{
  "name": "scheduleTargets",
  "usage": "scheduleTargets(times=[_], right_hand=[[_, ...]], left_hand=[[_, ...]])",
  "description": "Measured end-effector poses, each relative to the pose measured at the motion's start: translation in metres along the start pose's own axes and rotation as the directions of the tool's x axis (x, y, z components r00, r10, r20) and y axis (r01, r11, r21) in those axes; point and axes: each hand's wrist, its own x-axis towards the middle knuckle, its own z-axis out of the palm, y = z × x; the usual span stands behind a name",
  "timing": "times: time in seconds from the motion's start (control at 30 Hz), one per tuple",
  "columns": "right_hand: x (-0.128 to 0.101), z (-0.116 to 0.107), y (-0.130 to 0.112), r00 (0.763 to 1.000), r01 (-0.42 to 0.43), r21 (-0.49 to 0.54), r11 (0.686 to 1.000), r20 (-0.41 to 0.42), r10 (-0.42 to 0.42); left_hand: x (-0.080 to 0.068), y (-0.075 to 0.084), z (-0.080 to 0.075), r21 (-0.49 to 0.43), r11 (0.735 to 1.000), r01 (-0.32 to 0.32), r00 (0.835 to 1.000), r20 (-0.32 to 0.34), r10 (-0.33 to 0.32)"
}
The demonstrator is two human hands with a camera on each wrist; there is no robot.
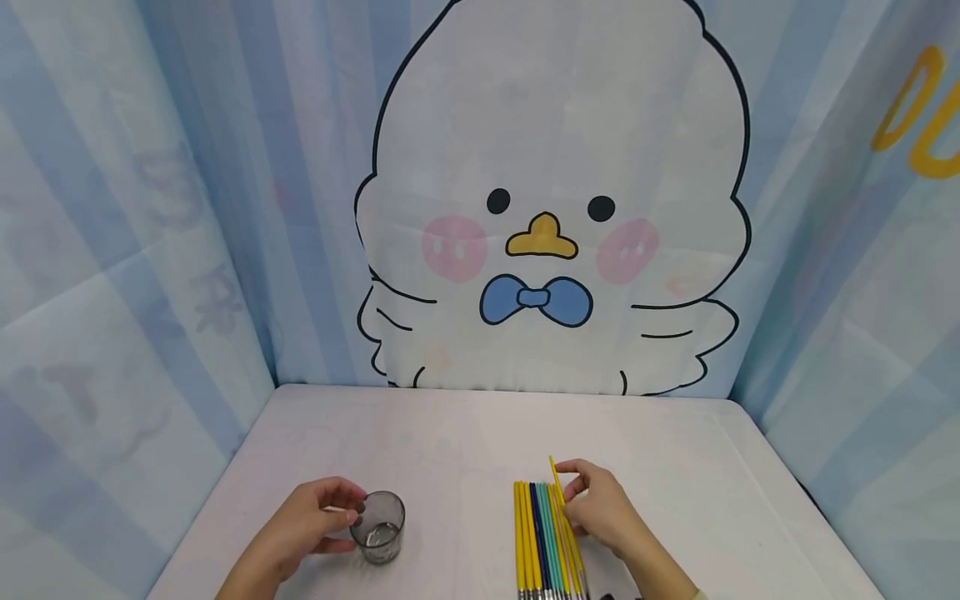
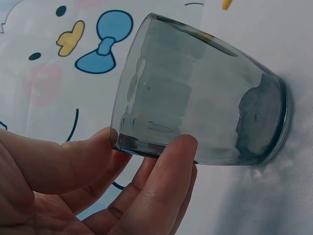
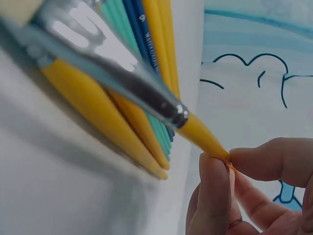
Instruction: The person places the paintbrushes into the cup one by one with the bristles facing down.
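A clear grey drinking glass [image 1: 378,533] stands upright on the left part of the table. My left hand [image 1: 307,521] holds it by the rim from the left, thumb and fingers on either side of the wall in the left wrist view. To the right, my right hand [image 1: 603,508] pinches a yellow paintbrush [image 3: 203,134] by its handle between thumb and fingertips. The brush slants over a row of paintbrushes [image 1: 542,533] with yellow, dark blue and teal handles. Its wide metal ferrule [image 3: 112,54] looms close to the right wrist camera.
The white-covered table [image 1: 450,450] ends at a back curtain [image 1: 547,125] printed with a cartoon bird in a blue bow tie. Striped blue curtains hang on both sides. A small dark object [image 1: 607,597] shows at the bottom edge near my right arm.
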Motion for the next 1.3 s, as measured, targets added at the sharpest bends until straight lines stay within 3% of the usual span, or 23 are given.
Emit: scheduleTargets(times=[0.23,0.53,0.73,0.97,1.3], right_hand=[[-0.001,0.002,-0.013,0.999,0.046,0.052,0.998,-0.028,-0.044],[0.002,0.009,-0.029,0.992,0.116,0.109,0.987,-0.055,-0.111],[0.002,0.014,-0.034,0.982,0.19,0.16,0.969,-0.028,-0.188],[0.002,0.018,-0.043,0.968,0.251,0.199,0.947,-0.052,-0.246],[0.006,0.03,-0.06,0.939,0.342,0.29,0.894,-0.078,-0.334]], left_hand=[[0.0,0.0,0.0,0.006,1.0,0.002,1.0,-0.006,-0.002],[0.0,-0.001,-0.004,0.002,1.0,-0.011,0.999,0.038,0.011],[0.0,0.0,-0.006,0.0,1.0,-0.02,0.998,0.064,0.02],[-0.001,0.0,-0.007,0.001,1.0,-0.027,0.997,0.07,0.027],[0.002,-0.003,-0.007,0.001,1.0,-0.028,0.997,0.07,0.028]])
